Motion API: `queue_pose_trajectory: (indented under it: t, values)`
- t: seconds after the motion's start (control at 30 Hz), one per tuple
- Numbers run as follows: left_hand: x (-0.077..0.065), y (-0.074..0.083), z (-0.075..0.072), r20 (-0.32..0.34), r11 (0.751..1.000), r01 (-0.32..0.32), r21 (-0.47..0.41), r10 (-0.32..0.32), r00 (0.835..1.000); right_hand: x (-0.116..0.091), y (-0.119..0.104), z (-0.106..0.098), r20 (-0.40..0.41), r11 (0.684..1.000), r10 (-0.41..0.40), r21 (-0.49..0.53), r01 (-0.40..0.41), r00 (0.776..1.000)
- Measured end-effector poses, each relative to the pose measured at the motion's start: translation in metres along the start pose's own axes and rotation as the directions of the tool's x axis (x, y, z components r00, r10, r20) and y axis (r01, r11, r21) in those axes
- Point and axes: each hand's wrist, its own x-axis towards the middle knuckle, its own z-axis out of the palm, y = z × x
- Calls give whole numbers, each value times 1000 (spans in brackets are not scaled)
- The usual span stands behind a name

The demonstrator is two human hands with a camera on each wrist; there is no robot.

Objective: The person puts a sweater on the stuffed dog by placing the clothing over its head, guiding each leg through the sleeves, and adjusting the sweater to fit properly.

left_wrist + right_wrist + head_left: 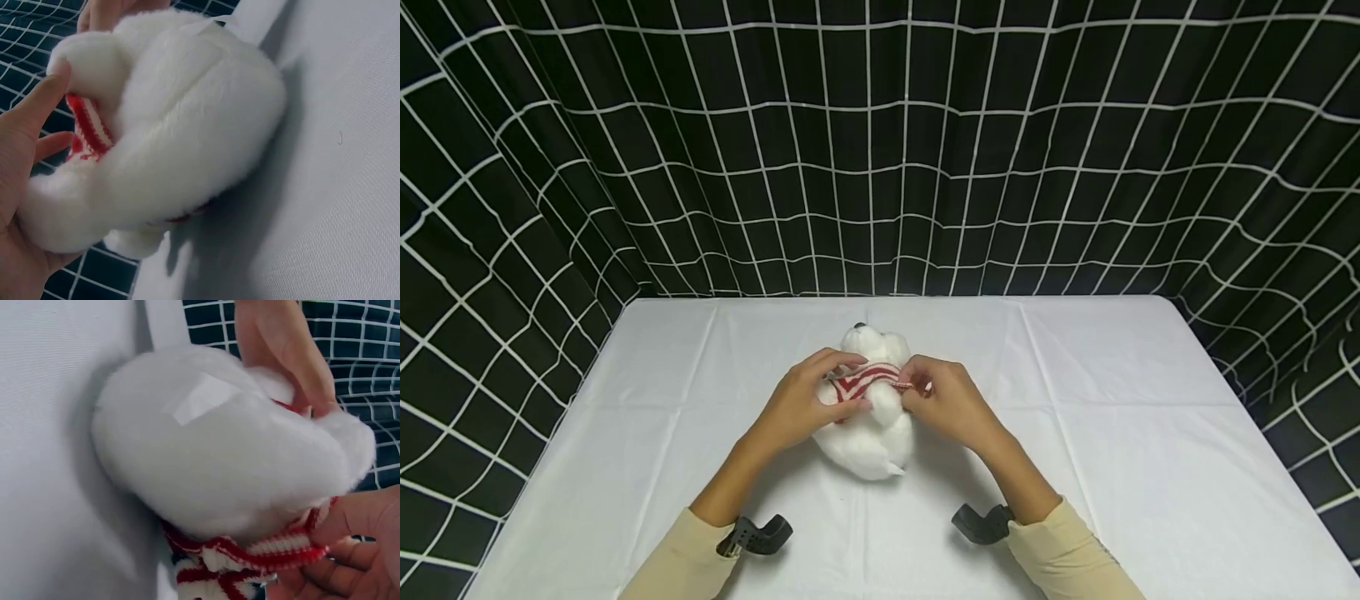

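Observation:
A white plush toy animal (863,446) lies on its back on the table, dark nose toward the far side. It wears a red-and-white striped knit sweater (868,380). My left hand (797,402) holds the toy from its left side, the thumb against a white paw (94,65) and the fingers around the other arm (59,212). On the opposite side, my right hand (949,402) pinches the edge of the sweater (284,547) between thumb and fingers. A small white tag (203,399) sticks out at the toy's rear.
A creased white cloth (700,467) covers the table under the toy. Black curtains with a white grid (887,150) surround the back and sides. Dark wrist mounts (762,535) sit at both sleeve cuffs, close over the cloth.

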Motion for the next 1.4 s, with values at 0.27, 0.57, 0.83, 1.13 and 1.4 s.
queue_pose_trajectory:
  t: [0.27,0.57,0.83,1.13,1.4]
  values:
    - [2,5,-2,17,999,20,33,-21,1000,0,3,-3,52,994,68,79,-72,996]
    - [6,14,-6,23,995,-3,97,1,1000,3,-1,-12,148,935,82,330,-128,986]
    - [14,24,-1,31,993,24,112,-28,999,0,-4,-14,158,910,12,408,-77,987]
    - [20,31,13,-55,976,23,216,-11,998,-2,-11,-18,175,884,36,453,-113,984]
    - [19,32,23,-136,944,5,331,42,990,-6,-19,-11,155,886,13,456,-83,988]
